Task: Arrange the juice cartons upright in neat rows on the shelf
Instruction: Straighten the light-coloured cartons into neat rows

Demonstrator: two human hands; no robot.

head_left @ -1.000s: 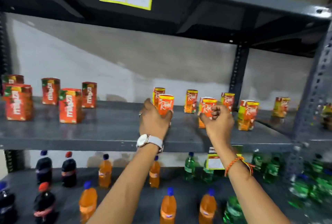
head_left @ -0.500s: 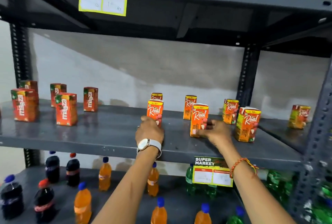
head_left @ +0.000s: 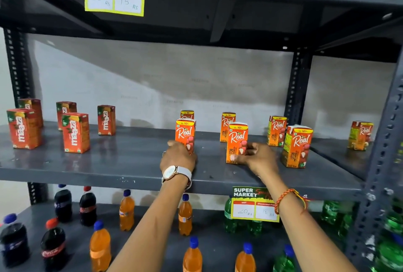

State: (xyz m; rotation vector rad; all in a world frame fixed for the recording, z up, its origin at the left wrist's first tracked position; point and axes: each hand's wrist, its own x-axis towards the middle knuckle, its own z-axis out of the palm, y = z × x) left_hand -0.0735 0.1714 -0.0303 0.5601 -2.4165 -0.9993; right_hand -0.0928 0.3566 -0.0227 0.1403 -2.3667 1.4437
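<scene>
Grey steel shelving stands against a pale wall; the middle shelf [head_left: 130,162] carries the cartons, all upright; at its left five Maaza cartons [head_left: 75,133] stand in two loose rows; toward the middle and right seven Real cartons [head_left: 297,146] show, spaced apart, one beyond the upright post. The left hand [head_left: 178,156] curls around the base of a front Real carton [head_left: 185,134]; the right hand [head_left: 255,157] pinches the lower part of the next front carton [head_left: 237,141]; both cartons rest on the shelf. The step in hand looks like seating and squaring these two; next, I judge, each needs nudging into line with its back-row partner, gaps evened, then letting go.
</scene>
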